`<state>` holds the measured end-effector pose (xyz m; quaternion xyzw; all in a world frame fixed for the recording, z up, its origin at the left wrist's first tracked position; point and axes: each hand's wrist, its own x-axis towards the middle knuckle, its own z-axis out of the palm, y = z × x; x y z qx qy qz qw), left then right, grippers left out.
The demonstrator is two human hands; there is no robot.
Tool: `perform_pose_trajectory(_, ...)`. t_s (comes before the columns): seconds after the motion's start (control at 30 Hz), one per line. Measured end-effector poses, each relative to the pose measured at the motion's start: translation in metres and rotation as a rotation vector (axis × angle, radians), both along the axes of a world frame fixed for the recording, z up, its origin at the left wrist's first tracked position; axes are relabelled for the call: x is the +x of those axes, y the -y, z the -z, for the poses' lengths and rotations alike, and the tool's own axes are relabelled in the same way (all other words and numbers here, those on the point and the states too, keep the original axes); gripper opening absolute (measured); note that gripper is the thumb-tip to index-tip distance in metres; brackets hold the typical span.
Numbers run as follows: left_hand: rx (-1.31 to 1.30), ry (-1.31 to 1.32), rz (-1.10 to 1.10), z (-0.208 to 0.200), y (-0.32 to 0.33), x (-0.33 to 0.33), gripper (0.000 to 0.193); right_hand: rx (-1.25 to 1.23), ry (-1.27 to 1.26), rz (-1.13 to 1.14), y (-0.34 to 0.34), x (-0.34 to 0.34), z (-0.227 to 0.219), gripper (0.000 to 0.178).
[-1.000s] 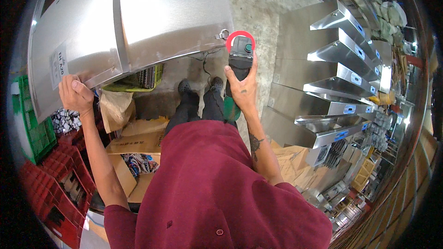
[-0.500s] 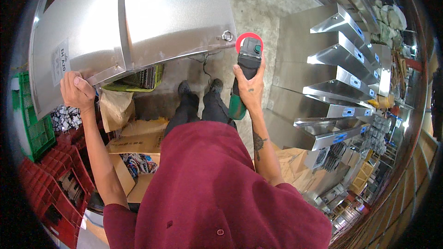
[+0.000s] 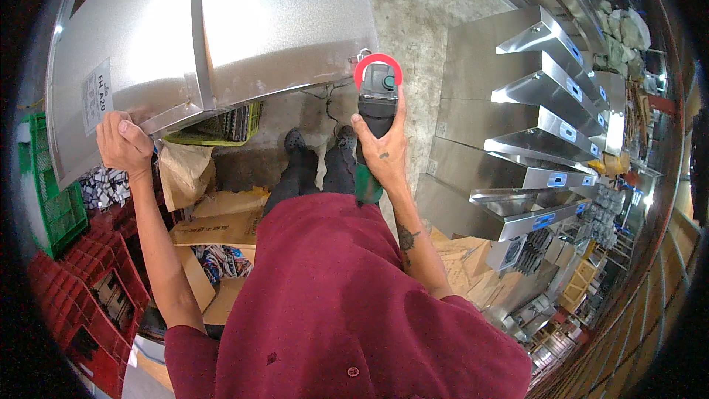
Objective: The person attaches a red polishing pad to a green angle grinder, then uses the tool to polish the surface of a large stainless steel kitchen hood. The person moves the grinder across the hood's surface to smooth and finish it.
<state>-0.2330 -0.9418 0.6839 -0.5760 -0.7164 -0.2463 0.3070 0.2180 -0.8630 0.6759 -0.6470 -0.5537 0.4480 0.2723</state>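
My right hand (image 3: 385, 154) is wrapped round the black and green body of an angle grinder (image 3: 378, 114). A red ring-shaped disc or guard (image 3: 390, 59) shows at its head, beside the right front corner of a large stainless steel housing (image 3: 281, 22). A small metal ring or hook (image 3: 362, 52) on that corner is partly covered by the grinder's head. Whether the disc touches the steel, I cannot tell. At the housing's near left edge, my left hand (image 3: 124, 144) is closed over the metal rim, its fingers curled.
Several stainless steel hoods (image 3: 543, 129) stand in a row on the right. On the left are a green crate (image 3: 55, 207), red crates (image 3: 88, 310) and cardboard boxes (image 3: 214, 229). A yellow-green basket (image 3: 247, 129) sits under the housing, with a dark cord (image 3: 330, 107) on the floor.
The grinder in my right hand has moved left and slightly toward me, closer in front of the housing's corner. My left hand keeps its hold on the edge.
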Motion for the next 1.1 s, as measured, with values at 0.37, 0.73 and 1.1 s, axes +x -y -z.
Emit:
perform_pose_trajectory(0.37, 0.008, 0.039, 0.033, -0.003, 0.000, 0.001, 0.031, 0.021, 0.024, -0.006, 0.000, -0.003, 0.000, 0.103)
perform_pose_trajectory(0.73, -0.006, 0.064, 0.051, 0.001, 0.000, -0.002, 0.029, 0.047, 0.060, -0.022, -0.002, -0.009, -0.005, 0.101)
perform_pose_trajectory(1.1, -0.014, 0.043, 0.010, -0.002, 0.005, 0.002, 0.031, 0.085, 0.114, -0.078, 0.003, -0.006, -0.004, 0.106)
